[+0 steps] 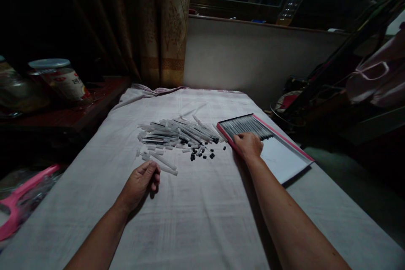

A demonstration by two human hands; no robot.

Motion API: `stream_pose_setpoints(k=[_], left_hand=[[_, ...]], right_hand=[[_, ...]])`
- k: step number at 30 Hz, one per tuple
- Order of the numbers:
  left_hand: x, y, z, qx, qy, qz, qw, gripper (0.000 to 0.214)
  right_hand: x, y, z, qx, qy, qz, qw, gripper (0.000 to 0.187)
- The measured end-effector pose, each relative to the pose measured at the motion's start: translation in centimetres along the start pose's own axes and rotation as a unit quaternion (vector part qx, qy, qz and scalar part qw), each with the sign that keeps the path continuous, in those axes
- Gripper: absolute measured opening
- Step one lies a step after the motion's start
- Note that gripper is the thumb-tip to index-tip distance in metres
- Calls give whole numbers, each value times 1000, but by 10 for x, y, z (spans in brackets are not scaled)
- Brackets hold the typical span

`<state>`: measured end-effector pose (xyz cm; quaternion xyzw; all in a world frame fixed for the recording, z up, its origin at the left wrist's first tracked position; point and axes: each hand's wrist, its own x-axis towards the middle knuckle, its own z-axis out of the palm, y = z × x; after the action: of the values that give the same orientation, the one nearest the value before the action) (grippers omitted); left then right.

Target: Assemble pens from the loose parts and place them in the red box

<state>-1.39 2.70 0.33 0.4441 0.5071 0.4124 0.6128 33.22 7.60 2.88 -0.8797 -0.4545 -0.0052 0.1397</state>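
Note:
My left hand (144, 179) is over the cloth with thumb and fingers pinched together; whatever they hold, if anything, cannot be made out. Right by its fingertips lie a few clear pen barrels (164, 161). Beyond them spreads a loose pile of pen parts (177, 130), clear barrels and thin dark refills. Small black caps (202, 152) are scattered at the pile's near right side. My right hand (249, 143) is closed over the left side of a shallow red-edged box (283, 141), its fingertips hidden. Inside the box, a row of pens (247, 126) fills the far part; the white bottom shows nearer.
A pale checked cloth (202, 219) covers the table. At left, a lidded jar (63, 80) stands on a dark red wooden surface, with a pink plastic handle (19, 198) lower down. Behind are a curtain (167, 29) and a bottle (294, 2) on the sill.

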Motion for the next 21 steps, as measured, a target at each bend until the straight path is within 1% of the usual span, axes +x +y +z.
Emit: stream_pose_setpoints(k=[4, 6, 9, 11, 13, 15, 16, 18, 21], left_hand=[[0, 1, 1, 7, -6, 7, 1000, 58], [0, 1, 1, 7, -8, 13, 1000, 57], [1, 1, 0, 1, -8, 17, 1000, 57], [1, 1, -1, -3, -9, 15, 1000, 57], [1, 1, -2, -9, -9, 12, 1000, 56], [1, 1, -2, -17, -8, 9, 1000, 54], [1, 0, -3, -21, -8, 7, 1000, 54], [2, -1, -3, -27, -10, 5, 1000, 53], [3, -2, -3, -30, -14, 2, 999, 55]], right_hand=[[-1, -1, -1, -13, 8, -11, 1000, 36], [-2, -2, -1, -8, 24, -29, 999, 36], [-8, -11, -3, 26, 67, -87, 994, 35], [-16, -25, -2, 64, 68, -146, 985, 34], [-27, -44, 1, 89, 22, -208, 974, 32], [-40, -63, 6, 79, -40, -243, 966, 30], [-46, -72, 9, 62, -67, -246, 965, 30], [-54, -84, 13, 21, -100, -238, 966, 31], [-56, -92, 17, -22, -121, -224, 967, 33]])
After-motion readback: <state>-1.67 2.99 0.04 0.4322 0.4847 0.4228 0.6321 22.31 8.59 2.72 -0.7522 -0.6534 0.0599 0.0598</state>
